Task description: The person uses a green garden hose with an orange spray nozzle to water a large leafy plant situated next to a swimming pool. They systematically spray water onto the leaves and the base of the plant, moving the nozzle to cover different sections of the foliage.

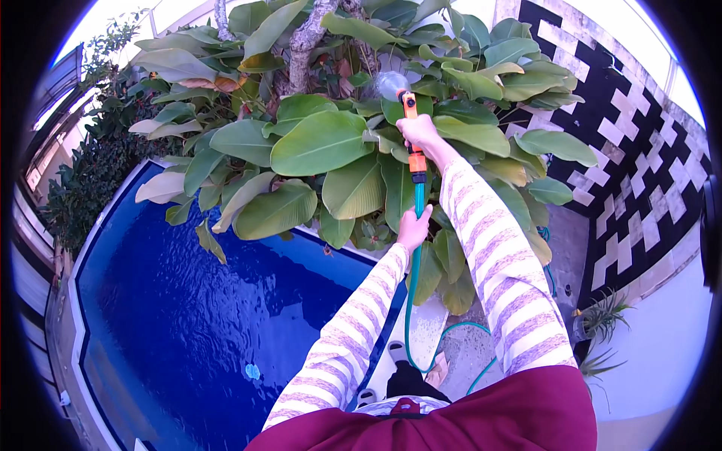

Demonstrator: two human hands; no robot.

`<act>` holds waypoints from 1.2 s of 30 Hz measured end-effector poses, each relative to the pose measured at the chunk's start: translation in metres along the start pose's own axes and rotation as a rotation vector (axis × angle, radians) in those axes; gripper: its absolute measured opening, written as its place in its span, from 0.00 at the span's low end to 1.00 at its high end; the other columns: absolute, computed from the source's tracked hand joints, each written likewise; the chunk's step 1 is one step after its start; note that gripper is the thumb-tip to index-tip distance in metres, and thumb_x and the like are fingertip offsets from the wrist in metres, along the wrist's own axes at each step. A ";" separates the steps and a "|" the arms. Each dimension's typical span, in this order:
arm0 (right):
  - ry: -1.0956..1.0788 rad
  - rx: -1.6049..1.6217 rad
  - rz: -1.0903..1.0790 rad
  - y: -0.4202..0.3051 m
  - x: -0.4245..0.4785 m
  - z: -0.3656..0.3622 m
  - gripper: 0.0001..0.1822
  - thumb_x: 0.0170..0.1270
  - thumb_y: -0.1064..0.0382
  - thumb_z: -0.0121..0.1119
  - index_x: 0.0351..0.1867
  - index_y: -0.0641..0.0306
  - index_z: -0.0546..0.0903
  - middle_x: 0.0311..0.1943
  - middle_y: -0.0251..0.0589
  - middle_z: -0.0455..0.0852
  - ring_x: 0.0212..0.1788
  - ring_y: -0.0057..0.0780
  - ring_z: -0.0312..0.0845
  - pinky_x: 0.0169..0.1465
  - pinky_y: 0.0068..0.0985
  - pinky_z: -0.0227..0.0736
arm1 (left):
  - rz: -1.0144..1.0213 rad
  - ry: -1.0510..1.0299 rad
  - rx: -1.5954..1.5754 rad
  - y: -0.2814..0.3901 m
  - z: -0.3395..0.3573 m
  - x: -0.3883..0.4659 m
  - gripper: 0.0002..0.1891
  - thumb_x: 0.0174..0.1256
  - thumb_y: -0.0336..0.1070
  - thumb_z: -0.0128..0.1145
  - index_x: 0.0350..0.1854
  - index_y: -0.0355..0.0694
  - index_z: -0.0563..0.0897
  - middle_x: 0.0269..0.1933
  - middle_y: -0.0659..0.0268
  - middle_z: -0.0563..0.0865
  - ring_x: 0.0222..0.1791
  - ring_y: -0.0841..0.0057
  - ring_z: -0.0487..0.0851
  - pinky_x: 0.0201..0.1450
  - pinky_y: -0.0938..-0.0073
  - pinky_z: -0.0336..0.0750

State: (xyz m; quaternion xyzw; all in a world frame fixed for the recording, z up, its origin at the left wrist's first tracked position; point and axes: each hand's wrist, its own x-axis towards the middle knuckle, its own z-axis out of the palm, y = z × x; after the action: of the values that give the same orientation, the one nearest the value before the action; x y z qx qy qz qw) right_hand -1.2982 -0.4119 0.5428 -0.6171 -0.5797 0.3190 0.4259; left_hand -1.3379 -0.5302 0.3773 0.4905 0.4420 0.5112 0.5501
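My right hand is closed around an orange and black hose nozzle, held out over large green leaves. Water sprays from its tip towards the foliage near a pale tree trunk. Lower down, my left hand grips the green garden hose just below the orange connector. From there the hose hangs to the ground and loops beside my feet. Both forearms wear striped sleeves.
A blue swimming pool lies to the left, its pale edge curving round. My shoe is on the paving near the pool. On the right are a black and white tiled wall, spiky potted plants and more coiled hose.
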 end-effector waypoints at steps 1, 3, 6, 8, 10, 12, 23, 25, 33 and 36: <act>-0.004 -0.034 -0.014 -0.001 0.013 0.000 0.10 0.49 0.62 0.56 0.18 0.66 0.73 0.15 0.36 0.75 0.15 0.24 0.71 0.23 0.26 0.66 | -0.005 -0.011 -0.034 -0.001 0.001 0.013 0.15 0.65 0.44 0.53 0.26 0.41 0.67 0.15 0.74 0.69 0.10 0.86 0.66 0.13 0.81 0.62; -0.037 -0.005 -0.027 -0.002 0.034 0.003 0.10 0.49 0.62 0.55 0.18 0.67 0.73 0.14 0.37 0.75 0.15 0.25 0.71 0.22 0.27 0.66 | 0.003 0.041 -0.021 -0.003 0.005 0.036 0.14 0.65 0.44 0.53 0.28 0.41 0.68 0.15 0.74 0.68 0.10 0.86 0.66 0.13 0.81 0.62; -0.035 0.067 -0.038 0.014 0.092 -0.006 0.10 0.49 0.62 0.55 0.19 0.67 0.74 0.14 0.37 0.75 0.14 0.25 0.71 0.21 0.27 0.67 | -0.016 0.035 -0.071 0.000 0.020 0.081 0.14 0.65 0.45 0.54 0.29 0.41 0.69 0.15 0.74 0.68 0.10 0.86 0.65 0.13 0.81 0.62; 0.048 -0.021 0.015 0.009 0.114 -0.007 0.17 0.46 0.55 0.60 0.23 0.72 0.78 0.22 0.47 0.82 0.21 0.33 0.80 0.30 0.30 0.74 | -0.027 0.043 -0.090 0.005 0.019 0.105 0.15 0.64 0.46 0.54 0.29 0.41 0.69 0.16 0.74 0.68 0.10 0.86 0.65 0.13 0.82 0.62; 0.095 -0.041 0.060 0.019 0.149 -0.019 0.17 0.47 0.55 0.58 0.24 0.72 0.79 0.21 0.46 0.82 0.21 0.33 0.80 0.30 0.30 0.75 | -0.045 0.001 -0.124 0.017 0.030 0.125 0.15 0.64 0.47 0.54 0.30 0.41 0.68 0.16 0.75 0.68 0.11 0.86 0.66 0.14 0.82 0.64; 0.007 0.001 0.059 0.031 0.192 -0.025 0.15 0.47 0.57 0.57 0.24 0.71 0.78 0.20 0.45 0.81 0.20 0.30 0.79 0.27 0.28 0.74 | -0.046 -0.014 -0.132 0.021 0.043 0.148 0.16 0.64 0.48 0.55 0.29 0.42 0.67 0.16 0.75 0.68 0.12 0.86 0.66 0.14 0.81 0.64; -0.290 0.259 0.032 0.000 0.237 -0.033 0.05 0.49 0.68 0.52 0.19 0.64 0.70 0.14 0.34 0.71 0.15 0.24 0.69 0.21 0.25 0.67 | -0.071 0.045 -0.103 0.048 0.046 0.207 0.16 0.65 0.49 0.53 0.29 0.42 0.67 0.16 0.75 0.67 0.11 0.87 0.64 0.13 0.82 0.64; -0.441 0.317 0.029 -0.003 0.233 -0.034 0.05 0.49 0.69 0.52 0.19 0.64 0.70 0.15 0.34 0.71 0.15 0.24 0.69 0.21 0.25 0.67 | -0.078 0.047 -0.109 0.047 0.047 0.210 0.16 0.65 0.49 0.53 0.28 0.42 0.67 0.16 0.75 0.66 0.11 0.87 0.64 0.13 0.82 0.64; -0.243 0.187 0.028 -0.005 0.246 -0.022 0.05 0.47 0.69 0.52 0.17 0.64 0.70 0.14 0.34 0.71 0.14 0.25 0.67 0.20 0.25 0.66 | -0.100 0.066 -0.194 0.044 0.047 0.221 0.17 0.65 0.49 0.52 0.23 0.43 0.67 0.14 0.75 0.66 0.09 0.85 0.64 0.11 0.81 0.62; -0.453 0.286 0.001 -0.010 0.236 -0.020 0.04 0.49 0.69 0.51 0.20 0.64 0.70 0.15 0.34 0.72 0.15 0.25 0.68 0.22 0.25 0.67 | -0.095 0.083 -0.190 0.044 0.045 0.216 0.16 0.65 0.48 0.52 0.27 0.43 0.67 0.15 0.75 0.66 0.10 0.86 0.64 0.12 0.81 0.62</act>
State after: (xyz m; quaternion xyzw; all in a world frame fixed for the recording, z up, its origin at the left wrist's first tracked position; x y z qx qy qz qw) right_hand -1.2550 -0.1826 0.5839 -0.4639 -0.6090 0.5277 0.3680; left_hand -1.2807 -0.3191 0.4300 0.3932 0.4367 0.5439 0.5990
